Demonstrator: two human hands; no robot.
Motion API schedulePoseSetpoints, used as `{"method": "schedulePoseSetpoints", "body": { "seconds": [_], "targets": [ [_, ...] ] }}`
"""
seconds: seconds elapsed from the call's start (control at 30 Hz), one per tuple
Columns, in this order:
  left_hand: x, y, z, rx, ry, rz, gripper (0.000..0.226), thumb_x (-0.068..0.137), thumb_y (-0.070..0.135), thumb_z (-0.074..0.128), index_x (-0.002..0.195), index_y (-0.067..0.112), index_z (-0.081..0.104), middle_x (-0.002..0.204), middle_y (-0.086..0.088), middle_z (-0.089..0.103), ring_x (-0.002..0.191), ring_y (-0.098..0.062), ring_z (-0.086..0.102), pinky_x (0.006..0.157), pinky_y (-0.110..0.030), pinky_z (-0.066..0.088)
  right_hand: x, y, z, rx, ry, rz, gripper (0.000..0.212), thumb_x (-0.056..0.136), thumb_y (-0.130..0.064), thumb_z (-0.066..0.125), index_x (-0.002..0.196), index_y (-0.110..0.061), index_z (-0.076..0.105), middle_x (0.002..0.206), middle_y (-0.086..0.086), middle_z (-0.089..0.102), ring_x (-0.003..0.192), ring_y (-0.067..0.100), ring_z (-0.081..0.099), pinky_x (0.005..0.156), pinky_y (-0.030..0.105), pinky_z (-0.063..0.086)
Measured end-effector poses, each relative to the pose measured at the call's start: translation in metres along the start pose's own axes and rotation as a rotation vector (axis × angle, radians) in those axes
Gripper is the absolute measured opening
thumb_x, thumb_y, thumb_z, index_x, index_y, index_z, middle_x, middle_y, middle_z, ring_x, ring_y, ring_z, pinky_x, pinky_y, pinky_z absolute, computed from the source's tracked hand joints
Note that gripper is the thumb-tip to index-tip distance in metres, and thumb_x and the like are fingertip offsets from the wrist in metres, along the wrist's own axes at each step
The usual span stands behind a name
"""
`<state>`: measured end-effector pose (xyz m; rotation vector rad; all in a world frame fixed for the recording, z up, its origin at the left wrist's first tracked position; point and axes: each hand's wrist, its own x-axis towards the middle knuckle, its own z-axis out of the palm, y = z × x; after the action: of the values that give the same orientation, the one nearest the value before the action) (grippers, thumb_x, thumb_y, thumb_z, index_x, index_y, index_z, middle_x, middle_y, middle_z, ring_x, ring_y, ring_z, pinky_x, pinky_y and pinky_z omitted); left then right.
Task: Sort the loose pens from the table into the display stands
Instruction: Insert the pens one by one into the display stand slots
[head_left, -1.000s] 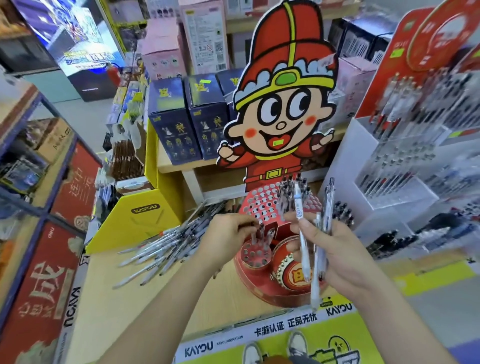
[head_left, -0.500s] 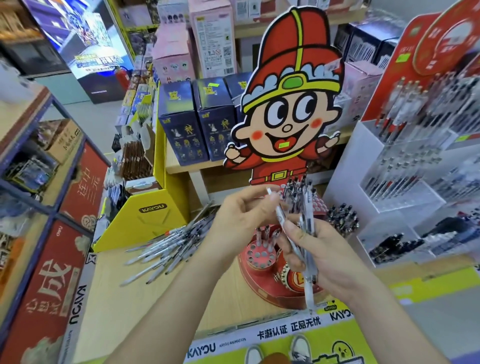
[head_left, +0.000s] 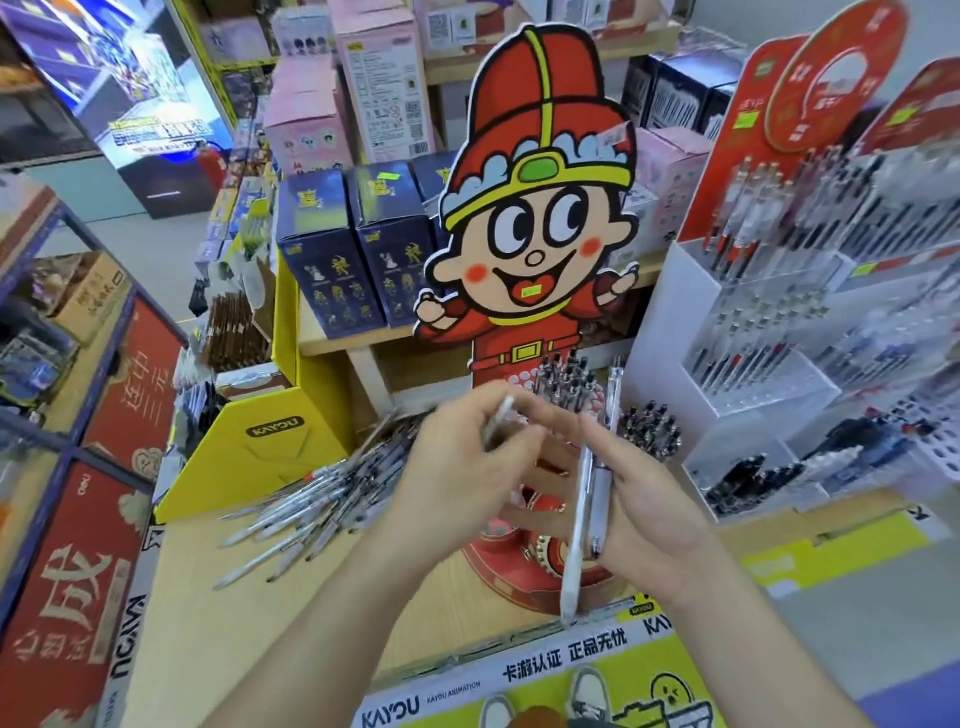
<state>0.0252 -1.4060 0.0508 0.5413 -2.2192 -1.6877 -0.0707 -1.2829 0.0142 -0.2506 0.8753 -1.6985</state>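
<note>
The left grip (head_left: 457, 488) pinches one pen (head_left: 503, 410). The right grip (head_left: 644, 519) holds two more pens (head_left: 586, 467). More loose pens (head_left: 322, 499) lie on the worktop (head_left: 218, 649). Next, the one pen likely needs a free hole in the red stand (head_left: 498, 571).

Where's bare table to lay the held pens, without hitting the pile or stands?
Free: bare table wood between the loose pen pile and the near edge, bordered left by the printed strip. Crowded: around the red stand, where the left hand and right hand hold pens, and toward the white stand.
</note>
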Motion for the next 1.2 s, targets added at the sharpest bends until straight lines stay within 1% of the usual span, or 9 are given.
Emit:
{"method": "schedulePoseSetpoints", "body": {
  "seconds": [0.07,0.17,0.27,0.33,0.43,0.57,0.73,1.03,1.2],
  "targets": [
    [0.001,0.001,0.008,-0.012,0.059,0.039,0.01,0.091,0.015,0.064,0.091,0.024,0.068,0.082,0.001,0.072,0.078,-0.025,0.071,0.07,-0.048,0.059,0.0,0.001,0.002,-0.095,0.068,0.0,0.037,0.1,-0.029,0.045,0.123,-0.006,0.062,0.111,0.019,0.068,0.084,0.029,0.068,0.067,0.044,0.06],
    [0.015,0.008,0.004,-0.041,0.093,0.008,0.013,0.089,0.019,0.068,0.102,0.021,0.068,0.079,0.002,0.069,0.07,-0.02,0.07,0.067,-0.042,0.059,0.0,0.006,0.005,-0.364,0.161,0.016,0.028,0.086,-0.033,0.058,0.1,-0.009,0.059,0.081,0.013,0.063,0.055,0.017,0.052,0.041,0.021,0.031],
    [0.021,0.013,-0.005,-0.153,-0.099,-0.113,0.018,0.09,0.012,0.064,0.108,0.011,0.066,0.054,0.008,0.057,0.045,-0.004,0.052,0.06,-0.023,0.054,-0.002,0.006,0.003,-0.391,0.083,0.089,0.022,0.085,-0.032,0.058,0.092,-0.011,0.053,0.066,0.006,0.048,0.048,0.012,0.031,0.042,0.02,0.015],
    [0.023,0.009,-0.008,-0.255,-0.142,-0.185,0.016,0.088,0.007,0.064,0.103,0.002,0.065,0.046,0.009,0.051,0.038,-0.003,0.04,0.063,-0.025,0.056,-0.003,0.005,0.0,-0.414,0.031,0.127,0.025,0.088,-0.03,0.058,0.094,-0.008,0.05,0.065,0.004,0.043,0.047,0.01,0.028,0.039,0.018,0.016],
    [0.023,-0.001,-0.02,-0.328,0.026,-0.113,0.01,0.081,0.01,0.067,0.089,0.005,0.066,0.054,0.007,0.056,0.042,-0.003,0.043,0.048,-0.02,0.046,-0.001,0.003,-0.01,-0.447,0.002,0.14,0.04,0.092,-0.035,0.057,0.11,0.0,0.051,0.066,0.002,0.046,0.048,0.008,0.029,0.039,0.016,0.017],
    [0.018,-0.009,-0.06,-0.302,0.338,0.067,0.008,0.072,0.022,0.07,0.079,0.019,0.07,0.068,-0.004,0.064,0.051,-0.013,0.041,0.045,-0.019,0.034,0.001,-0.011,-0.03,-0.363,0.246,0.045,0.045,0.096,-0.038,0.046,0.123,-0.003,0.058,0.072,0.007,0.055,0.05,0.009,0.032,0.041,0.019,0.018],
    [0.01,-0.051,-0.059,0.064,0.415,0.002,0.015,0.073,0.011,0.079,0.079,0.023,0.073,0.079,0.002,0.073,0.074,-0.016,0.069,0.068,-0.026,0.055,0.006,-0.02,-0.041,-0.162,0.369,-0.075,0.036,0.101,-0.019,0.037,0.114,0.003,0.062,0.071,0.007,0.055,0.054,0.011,0.038,0.042,0.019,0.027],
    [0.01,-0.1,-0.033,0.161,0.455,-0.146,0.023,0.073,0.018,0.082,0.073,0.038,0.069,0.079,0.014,0.072,0.082,-0.011,0.068,0.079,-0.038,0.057,0.012,-0.009,-0.04,-0.108,0.359,-0.066,0.036,0.1,-0.02,0.04,0.114,0.003,0.063,0.073,0.006,0.053,0.057,0.01,0.042,0.045,0.019,0.031],
    [0.012,-0.111,-0.026,0.196,0.423,-0.177,0.022,0.074,0.021,0.082,0.074,0.039,0.069,0.079,0.02,0.071,0.082,-0.001,0.066,0.079,-0.032,0.055,0.011,-0.009,-0.04,-0.081,0.359,-0.075,0.037,0.097,-0.02,0.043,0.116,0.005,0.062,0.072,0.006,0.052,0.058,0.01,0.042,0.045,0.019,0.032]
  ]
}}
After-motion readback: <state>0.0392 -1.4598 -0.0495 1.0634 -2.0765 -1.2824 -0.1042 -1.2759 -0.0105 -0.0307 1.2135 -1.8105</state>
